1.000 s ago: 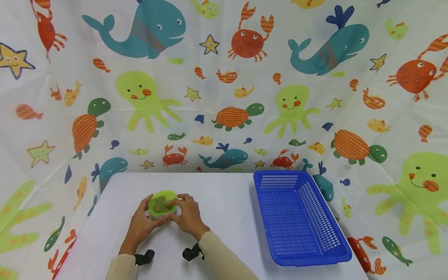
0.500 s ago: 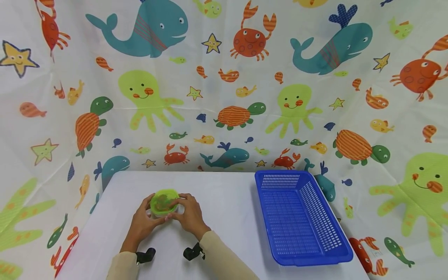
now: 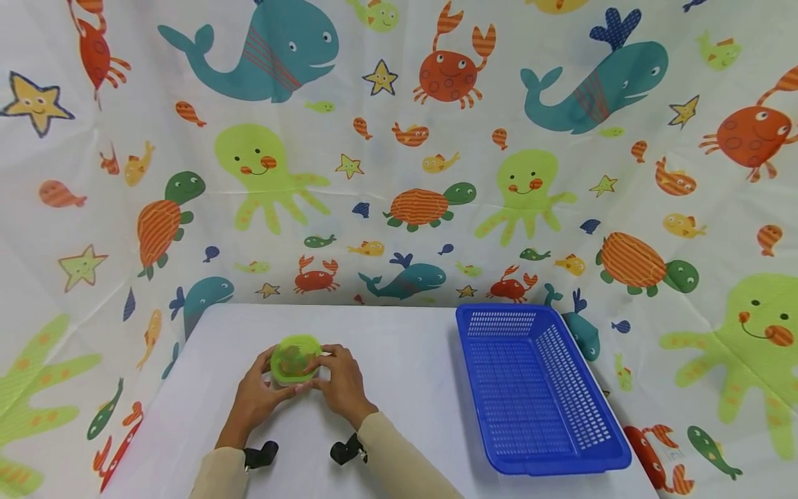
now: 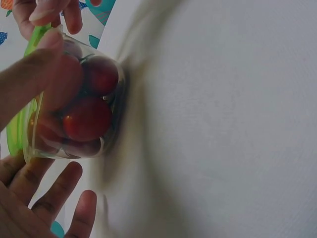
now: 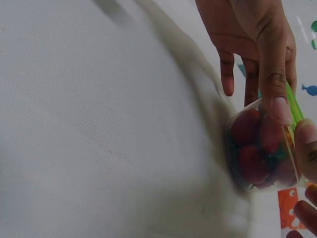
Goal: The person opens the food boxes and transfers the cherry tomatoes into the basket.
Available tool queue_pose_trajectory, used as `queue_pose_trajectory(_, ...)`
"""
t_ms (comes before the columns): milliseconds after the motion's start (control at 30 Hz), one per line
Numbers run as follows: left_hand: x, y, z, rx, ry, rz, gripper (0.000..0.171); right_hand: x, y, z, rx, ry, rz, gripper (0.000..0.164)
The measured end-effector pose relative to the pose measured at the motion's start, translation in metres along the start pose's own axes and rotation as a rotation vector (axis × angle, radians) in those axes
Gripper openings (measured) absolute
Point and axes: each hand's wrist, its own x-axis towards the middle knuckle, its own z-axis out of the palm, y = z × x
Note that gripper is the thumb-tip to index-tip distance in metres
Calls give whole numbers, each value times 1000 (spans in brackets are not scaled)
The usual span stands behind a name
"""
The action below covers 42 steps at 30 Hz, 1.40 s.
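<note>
Clear container (image 4: 30, 144) of red tomatoes (image 4: 86, 119), green lid (image 3: 293, 346) over its mouth, on the white surface (image 3: 399, 388), well left of the blue basket (image 3: 508, 395). Left hand (image 3: 258, 391) half-closed, gripping its left side; right hand (image 3: 341, 381) likewise, gripping the right. Sea-animal curtain (image 3: 368, 187) behind.

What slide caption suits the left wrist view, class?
Left hand gripping a clear tub of round red items, right hand at its green lid.
</note>
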Motion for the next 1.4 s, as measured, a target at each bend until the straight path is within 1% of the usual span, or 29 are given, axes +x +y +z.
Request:
queue_pose_trajectory(167,0,-1,0,1,16,19,115,2,-3,-3,-45,17,-28,16)
queue_pose_trajectory(300,0,-1,0,7,18,19,115,3,-6,-6,-39,24,-40,15)
queue_pose_trajectory(633,-1,0,1,-6,3,-3,113,2,-9,-13,96,44,-45,14)
queue_pose_trajectory(900,-2,3,-1,-5,-12,-25,115,-1,-6,-16,188,112,-66,19)
queue_pose_trajectory(1033,-2,3,-1,4,-21,-34,116,-3,-2,-19,233,127,-59,20)
queue_pose_trajectory(1233,-1,2,0,15,-22,-31,114,-3,9,-27,309,143,-23,21)
queue_pose_trajectory(1400,-1,1,0,15,-14,-28,114,-5,22,-32,311,164,-22,20)
